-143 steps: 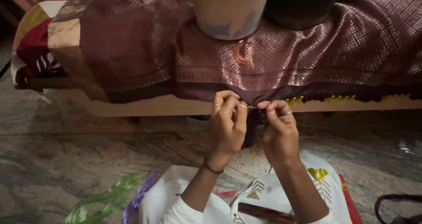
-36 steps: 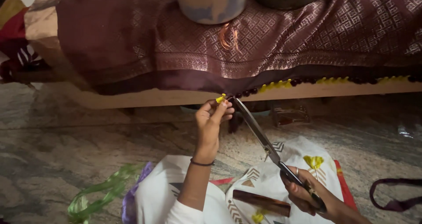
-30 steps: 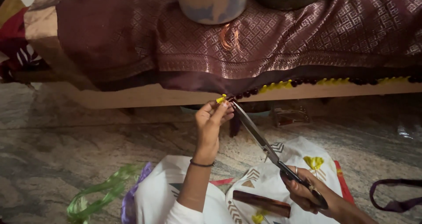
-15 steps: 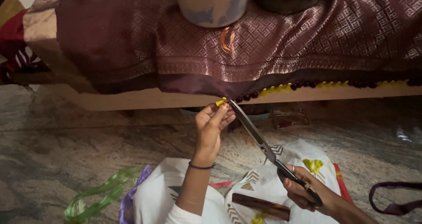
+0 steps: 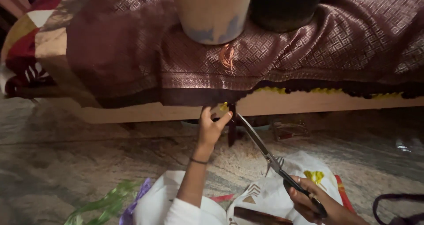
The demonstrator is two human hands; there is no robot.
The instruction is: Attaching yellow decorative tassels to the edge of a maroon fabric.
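The left hand reaches up to the hanging edge of the dark maroon woven cloth with a gold geometric pattern, which is draped over a low wooden surface. Its thumb and forefinger are pinched on a small yellow tassel at the cloth's border, at about twelve o'clock from the wrist, with the other fingers spread loosely. A dark strand hangs down from the hem just beside the tassel.

The right hand is low, at about four o'clock from the left hand, with its fingers closed through the dark loops of a pair of long steel scissors. The blades run up toward eleven o'clock and their tip ends just short of the pinched tassel; they look nearly closed, though a small gap cannot be ruled out.

The step in hand appears to be trimming at the tassel, with the left hand holding it taut and the blades brought near. The next move calls for the tip to meet only the loose thread beside the tassel, clear of the hem and the pinching fingertips.

More yellow and dark tassels line the border toward three o'clock. A pale clay-coloured pot and a dark round vessel stand on the cloth at twelve o'clock. White patterned fabric covers the person's lap, and a green ribbon lies on the floor at eight o'clock.
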